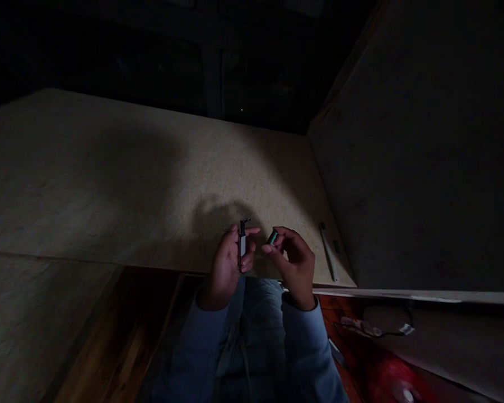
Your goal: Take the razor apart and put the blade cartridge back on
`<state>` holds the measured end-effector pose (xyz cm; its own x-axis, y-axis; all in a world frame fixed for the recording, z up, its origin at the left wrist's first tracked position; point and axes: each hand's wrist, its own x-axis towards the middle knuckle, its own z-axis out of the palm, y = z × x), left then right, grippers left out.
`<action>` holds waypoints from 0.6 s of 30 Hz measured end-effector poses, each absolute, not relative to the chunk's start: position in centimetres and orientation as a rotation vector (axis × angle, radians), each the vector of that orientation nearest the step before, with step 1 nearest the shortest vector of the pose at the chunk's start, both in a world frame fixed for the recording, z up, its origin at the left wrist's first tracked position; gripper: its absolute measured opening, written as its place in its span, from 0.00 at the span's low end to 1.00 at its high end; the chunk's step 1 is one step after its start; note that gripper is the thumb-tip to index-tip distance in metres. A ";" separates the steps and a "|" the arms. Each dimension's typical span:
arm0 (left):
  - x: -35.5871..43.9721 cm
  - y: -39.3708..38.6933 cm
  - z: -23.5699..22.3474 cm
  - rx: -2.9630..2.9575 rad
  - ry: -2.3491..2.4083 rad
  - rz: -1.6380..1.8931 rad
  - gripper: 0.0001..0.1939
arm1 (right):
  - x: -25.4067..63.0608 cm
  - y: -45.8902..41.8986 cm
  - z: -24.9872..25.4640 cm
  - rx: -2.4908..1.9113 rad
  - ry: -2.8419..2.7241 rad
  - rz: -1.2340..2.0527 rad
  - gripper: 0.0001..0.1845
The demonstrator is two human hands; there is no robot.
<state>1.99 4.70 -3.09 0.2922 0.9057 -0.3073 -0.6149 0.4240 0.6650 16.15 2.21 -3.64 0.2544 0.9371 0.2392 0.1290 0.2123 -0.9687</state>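
Note:
My left hand (225, 262) grips a slim device (242, 245) with a pale grey face and black edges, held upright over the near edge of the table. A black hooked or hinged piece sticks out from the device's top; its kind is too dark to tell. Between the thumb and fingertips of my right hand (296, 258) is a small green cylinder (273, 237) with dark ends, battery-like in shape. A short gap separates the cylinder from the device. The left index finger points across toward the cylinder without touching it.
A white stick-like tool with a dark tip, resembling a toothbrush (329, 254), lies at the table's right side beside a small dark green piece (336, 246). The pale table (151, 168) meets a grey wall (420, 168) on the right. Below are a cable (386, 334) and something red (397, 375).

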 end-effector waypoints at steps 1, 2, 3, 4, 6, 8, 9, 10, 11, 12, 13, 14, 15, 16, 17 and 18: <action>1.8 4.8 -3.1 0.438 0.672 1.031 0.27 | 16.0 2.3 -3.6 -1.184 -1.044 0.867 0.17; 1.7 4.9 -3.2 0.413 0.625 0.993 0.26 | 15.9 2.3 -3.6 -1.130 -0.928 0.949 0.18; 1.6 4.9 -3.3 0.394 0.587 0.954 0.24 | 15.9 2.4 -3.6 -1.073 -0.842 1.040 0.18; 1.5 4.9 -3.4 0.376 0.560 0.922 0.23 | 15.8 2.4 -3.5 -1.023 -0.785 1.137 0.19; 1.6 4.8 -3.6 0.352 0.517 0.871 0.21 | 15.7 2.5 -3.4 -0.953 -0.729 1.312 0.21; 1.6 4.7 -3.7 0.344 0.479 0.833 0.21 | 15.7 2.5 -3.3 -0.926 -0.699 1.410 0.23; 1.7 4.6 -3.7 0.347 0.458 0.817 0.21 | 15.7 2.5 -3.3 -0.914 -0.684 1.429 0.24; 1.7 4.5 -3.7 0.352 0.439 0.803 0.22 | 15.7 2.5 -3.3 -0.902 -0.672 1.435 0.25; 1.7 4.5 -3.7 0.359 0.425 0.792 0.22 | 15.7 2.4 -3.2 -0.891 -0.669 1.434 0.25; 1.7 4.5 -3.7 0.366 0.415 0.785 0.22 | 15.8 2.4 -3.2 -0.884 -0.675 1.433 0.25; 1.7 4.4 -3.7 0.373 0.410 0.778 0.22 | 15.8 2.3 -3.2 -0.881 -0.688 1.433 0.26; 1.7 4.4 -3.7 0.383 0.406 0.767 0.22 | 15.9 2.2 -3.2 -0.882 -0.704 1.433 0.26; 1.7 4.4 -3.8 0.396 0.407 0.756 0.22 | 16.0 2.2 -3.1 -0.884 -0.718 1.431 0.26; 1.7 4.4 -3.8 0.414 0.416 0.747 0.22 | 16.0 2.1 -3.1 -0.887 -0.727 1.428 0.26; 1.8 4.3 -3.7 0.441 0.432 0.746 0.22 | 16.1 2.0 -3.1 -0.890 -0.731 1.421 0.27; 1.9 4.3 -3.7 0.474 0.456 0.757 0.23 | 16.2 1.9 -3.0 -0.893 -0.735 1.413 0.27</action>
<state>1.89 4.28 -3.68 0.6410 0.7357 -0.2188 -0.5370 0.6336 0.5570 16.16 1.93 -3.05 0.0473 0.9953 -0.0846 -0.5026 -0.0495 -0.8631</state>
